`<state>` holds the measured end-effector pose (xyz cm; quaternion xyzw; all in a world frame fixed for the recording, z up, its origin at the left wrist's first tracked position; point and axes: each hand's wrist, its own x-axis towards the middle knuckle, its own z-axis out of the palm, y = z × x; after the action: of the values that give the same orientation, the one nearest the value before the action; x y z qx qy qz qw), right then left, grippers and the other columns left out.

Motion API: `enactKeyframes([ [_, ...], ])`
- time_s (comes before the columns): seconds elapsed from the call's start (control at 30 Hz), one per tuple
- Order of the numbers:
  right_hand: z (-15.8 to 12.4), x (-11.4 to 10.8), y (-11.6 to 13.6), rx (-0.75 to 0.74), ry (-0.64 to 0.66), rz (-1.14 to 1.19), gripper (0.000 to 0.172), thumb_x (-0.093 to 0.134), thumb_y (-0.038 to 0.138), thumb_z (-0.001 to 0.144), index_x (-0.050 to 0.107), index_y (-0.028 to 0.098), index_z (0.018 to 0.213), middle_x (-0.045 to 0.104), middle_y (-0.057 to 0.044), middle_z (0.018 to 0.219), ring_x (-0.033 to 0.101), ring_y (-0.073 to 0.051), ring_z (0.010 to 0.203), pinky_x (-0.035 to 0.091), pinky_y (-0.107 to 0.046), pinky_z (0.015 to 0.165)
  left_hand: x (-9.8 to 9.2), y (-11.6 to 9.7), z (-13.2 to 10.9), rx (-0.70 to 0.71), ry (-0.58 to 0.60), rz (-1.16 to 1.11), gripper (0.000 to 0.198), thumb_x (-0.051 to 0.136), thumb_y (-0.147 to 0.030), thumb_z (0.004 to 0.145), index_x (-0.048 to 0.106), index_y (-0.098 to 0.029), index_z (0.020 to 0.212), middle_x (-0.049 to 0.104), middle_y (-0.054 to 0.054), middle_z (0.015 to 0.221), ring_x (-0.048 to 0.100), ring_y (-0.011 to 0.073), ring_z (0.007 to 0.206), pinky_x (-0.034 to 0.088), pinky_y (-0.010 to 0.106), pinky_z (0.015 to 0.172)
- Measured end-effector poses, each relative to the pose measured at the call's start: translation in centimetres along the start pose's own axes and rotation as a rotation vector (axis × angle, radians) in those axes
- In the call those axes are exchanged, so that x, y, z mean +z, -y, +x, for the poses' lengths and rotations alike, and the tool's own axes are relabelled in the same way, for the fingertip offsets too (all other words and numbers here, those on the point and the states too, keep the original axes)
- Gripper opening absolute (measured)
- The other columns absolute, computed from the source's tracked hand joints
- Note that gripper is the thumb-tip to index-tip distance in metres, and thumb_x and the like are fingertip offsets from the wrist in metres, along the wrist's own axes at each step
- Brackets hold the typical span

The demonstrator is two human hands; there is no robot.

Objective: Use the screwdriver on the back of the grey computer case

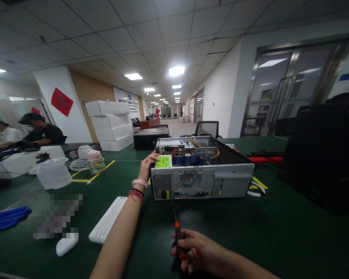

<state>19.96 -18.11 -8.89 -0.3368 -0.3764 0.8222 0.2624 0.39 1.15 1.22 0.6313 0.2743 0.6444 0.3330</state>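
Observation:
An opened metal computer case (202, 181) lies on the green table, its rear panel facing me and its wires and boards showing inside. My left hand (149, 162) rests on the case's near left corner, beside the yellow-green label (163, 161) of the power supply; its fingers lie over the edge, partly hidden. In front of the case, my right hand (192, 248) is closed around the handle of a red and black screwdriver (178, 236). The screwdriver's thin shaft points up and away, its tip near the lower edge of the rear panel.
A white keyboard (109, 220) and a white mouse (66, 244) lie left of my left arm. Further left are a blue bundle (8, 219), a white container (54, 173) and a jar (96, 162). A large black object (322, 155) stands at right. Two people sit at far left.

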Motion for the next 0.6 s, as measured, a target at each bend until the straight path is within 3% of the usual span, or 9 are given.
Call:
enactKeyframes([
  [0.5,-0.1,0.1,0.3,-0.011,-0.005,0.009,0.048,0.068,0.035,0.065,0.045,0.018,0.103,0.066,-0.001,0.082,0.062,-0.010,0.051,0.041,-0.021,0.047,0.0,0.5,-0.1,-0.016,0.004,0.002,0.015,0.050,-0.022,0.065,0.063,-0.016,0.062,0.070,0.007,0.099,0.044,0.0263,0.124,0.028,0.039,0.107],
  [0.6,0.0,-0.1,0.4,-0.009,0.004,0.006,0.047,0.068,0.035,0.066,0.045,0.018,0.103,0.066,-0.001,0.082,0.061,-0.010,0.051,0.041,-0.020,0.047,-0.5,-1.5,0.3,-0.125,-0.029,-0.007,0.019,0.051,-0.021,0.065,0.067,-0.015,0.073,0.069,0.008,0.100,0.051,0.0267,0.117,0.034,0.042,0.103],
])
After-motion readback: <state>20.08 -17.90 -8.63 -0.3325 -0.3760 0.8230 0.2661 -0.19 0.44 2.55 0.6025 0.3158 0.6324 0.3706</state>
